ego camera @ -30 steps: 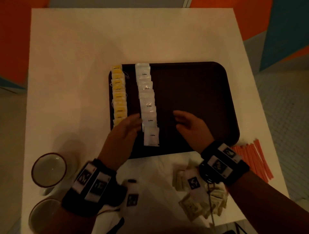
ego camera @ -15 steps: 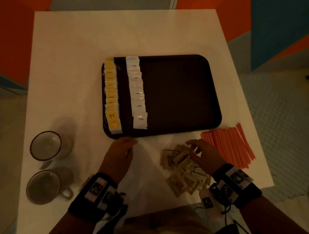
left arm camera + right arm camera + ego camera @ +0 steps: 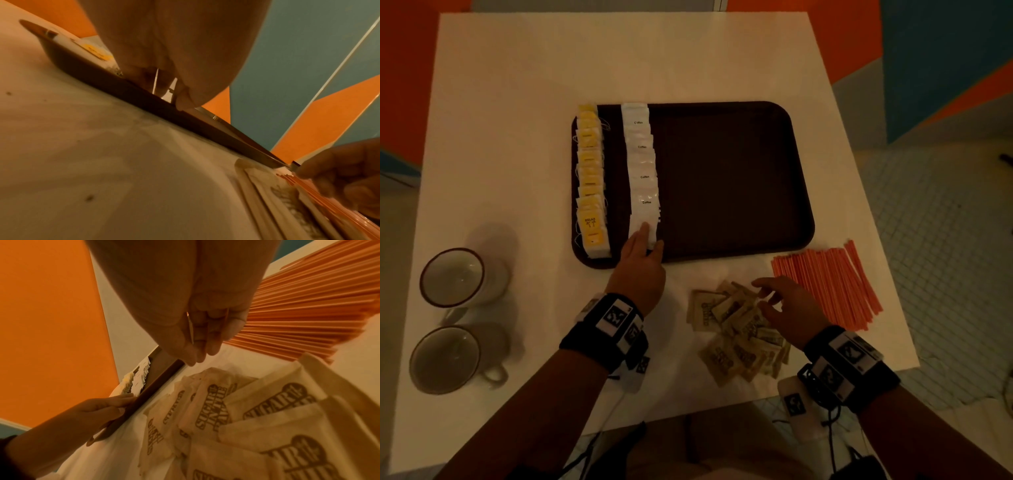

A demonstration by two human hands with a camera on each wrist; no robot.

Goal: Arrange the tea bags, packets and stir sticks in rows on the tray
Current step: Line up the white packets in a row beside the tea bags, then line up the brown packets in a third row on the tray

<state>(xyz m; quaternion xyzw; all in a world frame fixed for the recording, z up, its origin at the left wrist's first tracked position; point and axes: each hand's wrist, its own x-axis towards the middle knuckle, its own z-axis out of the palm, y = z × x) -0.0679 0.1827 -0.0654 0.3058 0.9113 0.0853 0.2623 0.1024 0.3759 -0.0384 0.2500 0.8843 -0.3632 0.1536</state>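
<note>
A dark brown tray (image 3: 722,178) carries a row of yellow tea bags (image 3: 589,178) along its left side. Beside it runs a row of white coffee packets (image 3: 642,164). My left hand (image 3: 650,236) reaches over the tray's near rim (image 3: 144,100), and its straight fingers rest on the nearest coffee packet. Brown sugar packets (image 3: 732,329) lie heaped on the table in front of the tray. My right hand (image 3: 765,291) hovers over the heap's far edge. In the right wrist view my right hand (image 3: 197,350) pinches a thin packet edge-on. Orange stir sticks (image 3: 828,284) lie just right of it.
Two empty mugs (image 3: 452,275) (image 3: 445,358) stand at the near left of the white table (image 3: 585,61). The tray's right two thirds is bare. The table's right edge runs close behind the stir sticks.
Both hands left the tray. My right hand went down to the sugar heap and closed on a packet. My left hand drew back to the near rim, then reached the nearest coffee packet again.
</note>
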